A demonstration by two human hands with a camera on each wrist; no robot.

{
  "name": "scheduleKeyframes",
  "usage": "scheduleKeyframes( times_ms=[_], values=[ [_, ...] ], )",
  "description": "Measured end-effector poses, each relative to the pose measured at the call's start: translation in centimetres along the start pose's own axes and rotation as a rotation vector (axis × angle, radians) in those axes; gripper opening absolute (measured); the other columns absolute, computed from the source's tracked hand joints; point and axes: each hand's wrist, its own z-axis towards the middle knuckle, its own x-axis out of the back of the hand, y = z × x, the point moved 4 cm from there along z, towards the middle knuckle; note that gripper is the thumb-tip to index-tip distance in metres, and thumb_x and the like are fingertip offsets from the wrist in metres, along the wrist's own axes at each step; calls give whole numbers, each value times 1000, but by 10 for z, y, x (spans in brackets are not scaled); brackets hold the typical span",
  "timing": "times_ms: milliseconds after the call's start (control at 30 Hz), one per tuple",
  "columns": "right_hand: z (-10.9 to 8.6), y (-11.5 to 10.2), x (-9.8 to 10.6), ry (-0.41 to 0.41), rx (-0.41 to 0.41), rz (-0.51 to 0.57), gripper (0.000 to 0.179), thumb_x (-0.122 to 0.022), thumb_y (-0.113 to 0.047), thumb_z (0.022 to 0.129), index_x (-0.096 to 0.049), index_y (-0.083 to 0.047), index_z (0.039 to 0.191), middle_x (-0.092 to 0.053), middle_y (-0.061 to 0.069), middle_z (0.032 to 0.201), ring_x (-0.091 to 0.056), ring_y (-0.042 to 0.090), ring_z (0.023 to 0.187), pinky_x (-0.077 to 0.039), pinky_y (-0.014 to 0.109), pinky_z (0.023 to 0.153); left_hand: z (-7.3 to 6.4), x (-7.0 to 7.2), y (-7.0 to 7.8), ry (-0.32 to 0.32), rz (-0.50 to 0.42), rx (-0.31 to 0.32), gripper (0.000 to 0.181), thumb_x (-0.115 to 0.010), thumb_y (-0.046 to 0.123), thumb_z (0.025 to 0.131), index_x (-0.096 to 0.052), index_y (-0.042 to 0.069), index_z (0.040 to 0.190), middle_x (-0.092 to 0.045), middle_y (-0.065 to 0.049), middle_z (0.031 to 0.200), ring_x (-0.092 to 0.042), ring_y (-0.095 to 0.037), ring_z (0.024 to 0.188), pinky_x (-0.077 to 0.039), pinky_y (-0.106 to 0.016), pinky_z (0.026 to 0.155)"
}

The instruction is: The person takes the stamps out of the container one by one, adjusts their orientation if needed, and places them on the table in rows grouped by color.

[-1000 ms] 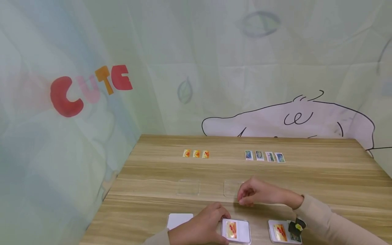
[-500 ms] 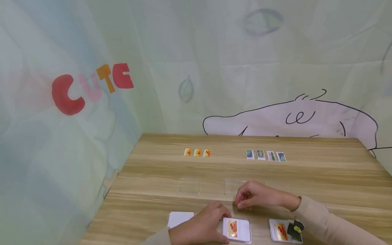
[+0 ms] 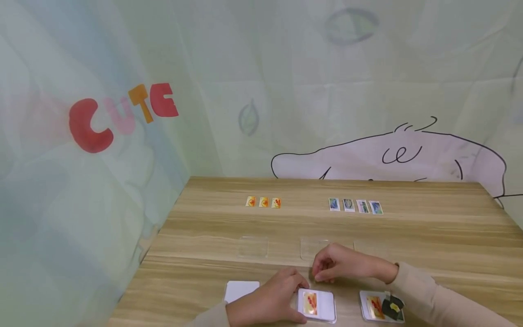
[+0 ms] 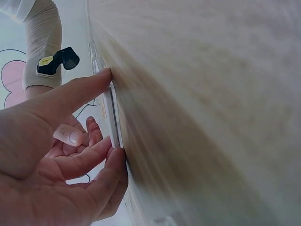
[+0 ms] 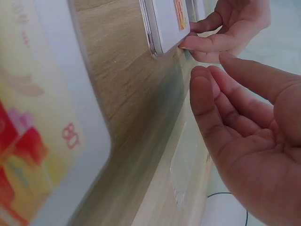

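A flat white case (image 3: 326,307) with a clear rim and one orange-red stamp (image 3: 310,303) on its left half lies at the table's front. My left hand (image 3: 269,296) holds it by its edges, thumb at the near side and fingers at the far left corner. The left wrist view shows the case (image 4: 114,117) edge-on between thumb and fingers. My right hand (image 3: 341,264) hovers just behind the case, fingers loosely bent. In the right wrist view this right hand (image 5: 244,117) has a gap between thumb and fingers, with nothing in it.
Another stamped case (image 3: 373,308) lies right, partly under the wrist camera (image 3: 393,307). A plain white case (image 3: 241,290) sits left. Clear lids (image 3: 253,247) lie mid-table. Orange stamps (image 3: 263,202) and several blue-green stamps (image 3: 349,205) form rows at the back.
My right hand has drifted slightly left, towards the case under my left hand. The left hand keeps its hold, and the cases and stamps stay in place.
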Motion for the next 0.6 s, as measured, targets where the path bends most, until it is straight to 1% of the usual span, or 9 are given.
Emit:
scheduleKeyframes(
  times_ms=[133, 433, 600],
  values=[
    [1, -1, -2, -7, 11, 0, 11, -67, -9, 94, -71, 0, 98, -70, 0, 83, -57, 2, 65, -49, 17, 59, 0, 0, 0, 2, 1, -1, 54, -92, 34, 70, -67, 10, 111, -52, 9, 104, -44, 0, 95, -43, -17, 85],
    [1, 2, -8, -15, 6, 0, 9, -68, -9, 93, -71, 0, 95, -68, -6, 82, -55, -2, 65, -47, 15, 57, 2, 0, -1, -21, -30, 41, 54, -92, 35, 70, -67, 12, 111, -51, 11, 103, -44, 0, 94, -44, -18, 82],
    [2, 2, -11, -20, 12, 1, 9, -68, -8, 93, -71, -1, 94, -67, -8, 80, -54, -3, 65, -46, 15, 57, 2, 0, -1, -24, -39, 41, 54, -92, 34, 69, -66, 12, 111, -52, 11, 103, -44, 1, 93, -44, -18, 82]
  ],
)
